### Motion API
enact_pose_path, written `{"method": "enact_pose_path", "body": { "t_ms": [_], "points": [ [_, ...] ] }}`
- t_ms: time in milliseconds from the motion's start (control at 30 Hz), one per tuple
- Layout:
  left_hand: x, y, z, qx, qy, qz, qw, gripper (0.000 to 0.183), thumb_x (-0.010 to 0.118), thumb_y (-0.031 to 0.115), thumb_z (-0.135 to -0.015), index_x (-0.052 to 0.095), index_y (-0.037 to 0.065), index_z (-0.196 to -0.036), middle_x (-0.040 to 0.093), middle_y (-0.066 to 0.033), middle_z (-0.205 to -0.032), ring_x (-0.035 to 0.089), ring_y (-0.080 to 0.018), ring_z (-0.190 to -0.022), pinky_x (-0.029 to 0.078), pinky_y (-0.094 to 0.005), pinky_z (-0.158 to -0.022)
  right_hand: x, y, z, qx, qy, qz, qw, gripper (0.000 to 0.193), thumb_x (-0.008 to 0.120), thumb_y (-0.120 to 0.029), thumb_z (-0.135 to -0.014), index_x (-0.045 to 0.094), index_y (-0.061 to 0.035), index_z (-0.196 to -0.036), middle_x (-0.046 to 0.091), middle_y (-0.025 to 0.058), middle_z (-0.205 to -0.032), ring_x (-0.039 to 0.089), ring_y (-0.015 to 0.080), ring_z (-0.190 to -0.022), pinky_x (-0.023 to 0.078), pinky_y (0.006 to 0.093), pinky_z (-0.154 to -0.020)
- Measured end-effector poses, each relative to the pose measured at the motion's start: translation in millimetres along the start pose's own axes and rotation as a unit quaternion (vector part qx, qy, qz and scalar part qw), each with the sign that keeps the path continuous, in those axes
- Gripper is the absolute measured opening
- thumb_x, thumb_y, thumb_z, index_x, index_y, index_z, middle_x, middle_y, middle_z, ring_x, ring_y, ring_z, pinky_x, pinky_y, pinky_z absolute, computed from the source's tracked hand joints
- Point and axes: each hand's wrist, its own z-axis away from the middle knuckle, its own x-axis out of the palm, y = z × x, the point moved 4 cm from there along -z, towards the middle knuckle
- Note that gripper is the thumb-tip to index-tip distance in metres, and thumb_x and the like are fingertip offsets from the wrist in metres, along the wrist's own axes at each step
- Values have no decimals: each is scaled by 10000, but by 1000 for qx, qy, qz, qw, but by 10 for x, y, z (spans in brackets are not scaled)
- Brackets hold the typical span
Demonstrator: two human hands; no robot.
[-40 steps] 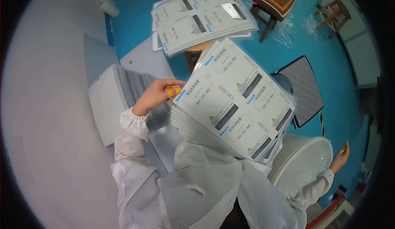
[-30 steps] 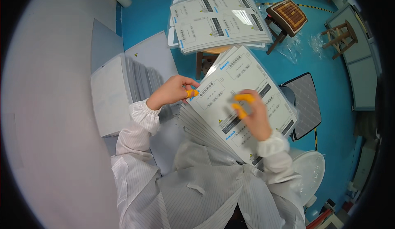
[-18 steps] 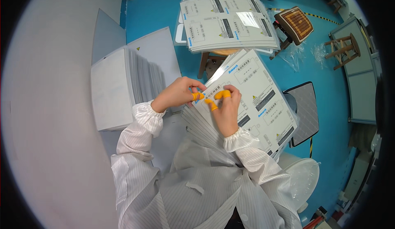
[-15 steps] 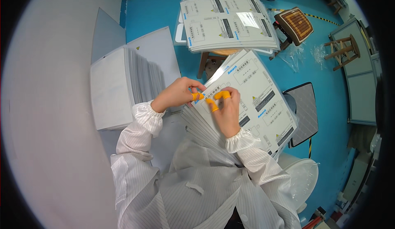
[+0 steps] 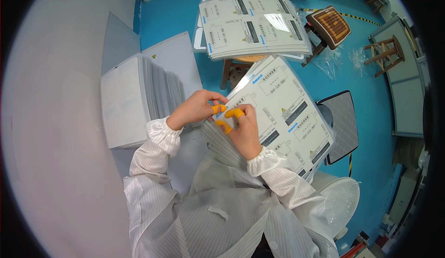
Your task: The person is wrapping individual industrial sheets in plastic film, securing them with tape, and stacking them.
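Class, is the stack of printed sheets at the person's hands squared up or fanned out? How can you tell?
Fanned out: the stack of sheets shows stepped, uneven edges along its left side.

Wooden stool (image 5: 251, 58) on blue floor (image 5: 299, 79), printed sheets (image 5: 256, 25) atop.

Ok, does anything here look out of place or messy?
Crumpled clear plastic lies loose on the blue floor beside the cushioned stool, looking like discarded wrapping. The nearer printed sheets are fanned unevenly, not squared up. No spill shows.
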Motion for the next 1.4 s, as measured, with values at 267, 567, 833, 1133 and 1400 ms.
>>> {"method": "enact_pose_path", "body": {
  "t_ms": [267, 567, 833, 1133, 1400],
  "points": [
    [-41, -144, 65, -2, -75, 79, 994, 460, 493, -115, -747, 567, 13, -1182, 631, -67, -885, 598, -94, -709, 504, -220, -689, -79, 229, 24, 59, 8, -101, 993, 219, 629, -4, -739, 559, -2, -947, 522, 91, -1013, 527, 204, -893, 420, 294, -828],
    [-69, -94, 21, 25, -112, 18, 993, 499, 545, -100, -729, 537, 13, -1215, 623, -66, -892, 595, -90, -726, 502, -218, -678, -673, 742, 49, 131, 257, -558, 779, 78, 418, -130, -941, 455, -67, -969, 526, 77, -854, 501, 133, -679, 447, 276, -674],
    [81, 248, -184, 75, -151, 20, 985, 450, 641, 177, -840, 513, 48, -1252, 624, -18, -915, 499, -46, -711, 437, -185, -653, -456, 702, 143, 163, 233, -509, 813, 32, 422, -110, -939, 439, -89, -956, 495, 48, -785, 402, 93, -578, 366, 219, -558],
    [-397, 115, -597, 121, 91, -29, 988, 256, 565, 15, -816, 621, -13, -1064, 665, -84, -876, 587, -108, -770, 465, -249, -712, -1823, 1108, 216, 97, 368, -415, 826, 135, 498, -153, -904, 491, -70, -797, 413, -22, -627, 352, 61, -518, 300, 216, -495],
    [-1291, -315, -1223, 104, 220, 235, 941, 307, 508, 13, -860, 551, -52, -1157, 635, -111, -980, 610, -117, -769, 489, -219, -666, -5497, 2016, 2254, -51, 568, -365, 736, 148, 390, -56, -925, 409, -19, -782, 396, 61, -736, 354, 148, -597, 329, 257, -542]
  ]
}}
